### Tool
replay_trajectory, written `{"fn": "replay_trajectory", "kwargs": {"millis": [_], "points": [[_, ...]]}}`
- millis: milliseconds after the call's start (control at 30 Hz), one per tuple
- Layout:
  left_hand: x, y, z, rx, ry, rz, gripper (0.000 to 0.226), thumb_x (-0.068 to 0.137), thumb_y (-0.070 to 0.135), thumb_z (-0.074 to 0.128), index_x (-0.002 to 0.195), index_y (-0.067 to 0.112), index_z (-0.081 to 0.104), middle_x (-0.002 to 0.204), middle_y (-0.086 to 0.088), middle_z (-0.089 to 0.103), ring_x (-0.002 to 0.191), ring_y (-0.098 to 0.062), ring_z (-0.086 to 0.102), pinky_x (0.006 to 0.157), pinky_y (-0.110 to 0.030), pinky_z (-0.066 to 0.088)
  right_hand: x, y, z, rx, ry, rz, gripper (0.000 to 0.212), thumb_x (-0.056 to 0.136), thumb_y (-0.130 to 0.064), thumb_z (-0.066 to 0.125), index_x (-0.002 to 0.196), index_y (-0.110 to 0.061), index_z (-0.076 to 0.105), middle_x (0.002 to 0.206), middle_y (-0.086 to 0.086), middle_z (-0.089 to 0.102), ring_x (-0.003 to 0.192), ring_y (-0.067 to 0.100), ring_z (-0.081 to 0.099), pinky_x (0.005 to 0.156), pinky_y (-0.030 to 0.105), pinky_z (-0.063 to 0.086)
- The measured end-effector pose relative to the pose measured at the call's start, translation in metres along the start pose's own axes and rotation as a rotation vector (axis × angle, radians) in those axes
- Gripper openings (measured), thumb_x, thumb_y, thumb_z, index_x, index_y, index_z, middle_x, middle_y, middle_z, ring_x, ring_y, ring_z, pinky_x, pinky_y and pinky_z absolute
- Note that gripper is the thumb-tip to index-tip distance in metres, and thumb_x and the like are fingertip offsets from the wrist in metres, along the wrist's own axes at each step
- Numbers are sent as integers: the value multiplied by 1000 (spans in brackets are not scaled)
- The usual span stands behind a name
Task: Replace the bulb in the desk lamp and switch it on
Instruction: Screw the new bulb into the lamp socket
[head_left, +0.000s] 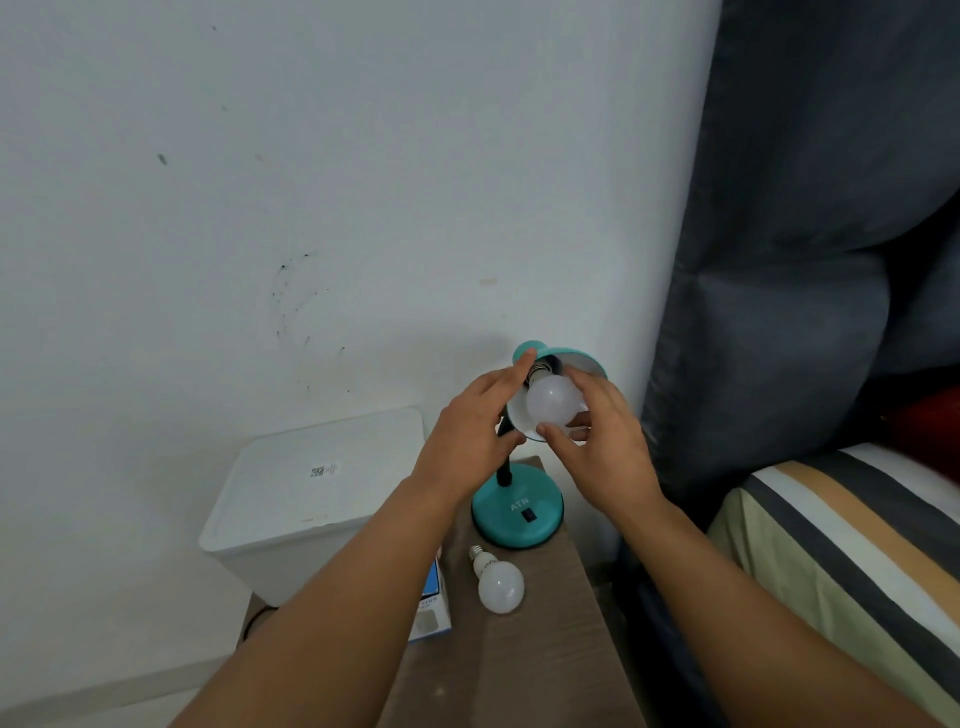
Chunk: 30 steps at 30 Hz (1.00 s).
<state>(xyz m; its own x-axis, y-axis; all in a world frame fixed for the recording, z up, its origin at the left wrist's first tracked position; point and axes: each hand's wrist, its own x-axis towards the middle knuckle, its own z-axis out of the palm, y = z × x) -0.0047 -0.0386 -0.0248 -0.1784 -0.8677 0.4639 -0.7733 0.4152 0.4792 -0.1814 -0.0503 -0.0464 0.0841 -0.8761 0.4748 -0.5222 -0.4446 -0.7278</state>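
The right hand (597, 441) grips a white frosted bulb (553, 404), with the thumb under the globe and the fingers curled round its right side. The bulb's metal screw base (538, 370) points up and left into the mouth of the lamp shade (584, 361), at or just inside the socket; whether the threads are engaged cannot be told.

The left hand (478, 431) steadies the shade from the left. Its index finger lies extended along the teal top of the shade and its thumb touches the lower rim, the fingers mostly straight rather than wrapped.

The shade belongs to a teal desk lamp whose black flexible neck (503, 467) drops to a round teal base (517, 512). The base carries the white letters "ATN" and a black rocker switch (528, 516). No light shows from the bulb.

The lamp base stands at the far end of a narrow wood-grain table (545, 639). A second white bulb (498, 582) lies on its side on the table, just in front of the base, its screw end toward the lamp. A blue and white carton (431, 608) sits at the table's left edge, partly hidden by the left forearm.

A white lidded bin (311, 499) stands left of the table against a white wall (311, 156). A bed with striped bedding (841, 530) and a dark grey padded headboard (810, 208) lies to the right.
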Motion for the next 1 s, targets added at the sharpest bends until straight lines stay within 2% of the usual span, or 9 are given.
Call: {"fn": "replay_trajectory", "kwargs": {"millis": [167, 333, 400, 533, 633, 700, 867, 1000], "points": [[1, -2, 1, -29, -6, -5, 94, 83, 11, 76, 153, 46, 23, 134, 2, 56, 110, -16, 60, 96, -37, 54, -1, -6, 1, -47, 6, -25, 63, 84, -30, 75, 139, -28, 46, 131, -4, 52, 85, 10, 62, 80, 33, 59], [1, -2, 0, -10, -11, 2, 95, 83, 12, 77, 153, 45, 24, 133, 2, 58, 104, -15, 60, 95, -37, 54, -3, -9, 6, -40, 18, -6, 71, 80, -24, 79, 141, -23, 43, 138, -3, 43, 97, 11, 58, 84, 34, 59], [2, -3, 0, -7, -13, 5, 95, 83, 11, 78, 153, 46, 24, 132, 2, 58, 101, -14, 60, 94, -37, 54, -4, -10, 6, -46, 39, 17, 69, 81, -23, 77, 141, -21, 43, 141, -2, 41, 95, 10, 59, 84, 34, 59], [1, -3, 0, -17, -16, 1, 95, 82, 9, 77, 153, 45, 24, 133, 2, 57, 100, -14, 61, 94, -37, 55, -4, -12, 3, -31, 83, 76, 65, 84, -31, 74, 140, -24, 41, 133, -2, 47, 85, 9, 60, 79, 24, 56], [1, -4, 0, -12, -17, 1, 95, 83, 10, 77, 153, 46, 23, 133, 2, 58, 100, -14, 61, 94, -37, 55, -6, -12, 3, 1, 85, 53, 65, 84, -29, 74, 139, -29, 40, 130, -2, 48, 87, 11, 61, 79, 28, 58], [2, -4, 0, -8, -18, -2, 95, 83, 11, 77, 153, 46, 23, 134, 2, 58, 101, -13, 61, 94, -36, 55, -6, -12, 4, -12, 69, 28, 64, 84, -28, 74, 140, -28, 43, 132, 0, 48, 90, 12, 60, 82, 31, 59], [2, -3, 0, -1, -12, 4, 94, 83, 13, 77, 153, 47, 24, 131, 4, 58, 96, -13, 61, 92, -36, 55, -6, -11, 6, -23, 55, 36, 67, 81, -19, 77, 140, -21, 44, 136, 1, 44, 91, 12, 60, 83, 30, 58], [2, -3, 0, -8, -7, -3, 95, 83, 11, 77, 152, 48, 24, 133, 3, 58, 95, -14, 62, 91, -36, 55, -4, -12, 4, -24, 84, 124, 62, 84, -33, 73, 137, -21, 45, 134, -1, 46, 83, 11, 62, 77, 24, 53]]}}
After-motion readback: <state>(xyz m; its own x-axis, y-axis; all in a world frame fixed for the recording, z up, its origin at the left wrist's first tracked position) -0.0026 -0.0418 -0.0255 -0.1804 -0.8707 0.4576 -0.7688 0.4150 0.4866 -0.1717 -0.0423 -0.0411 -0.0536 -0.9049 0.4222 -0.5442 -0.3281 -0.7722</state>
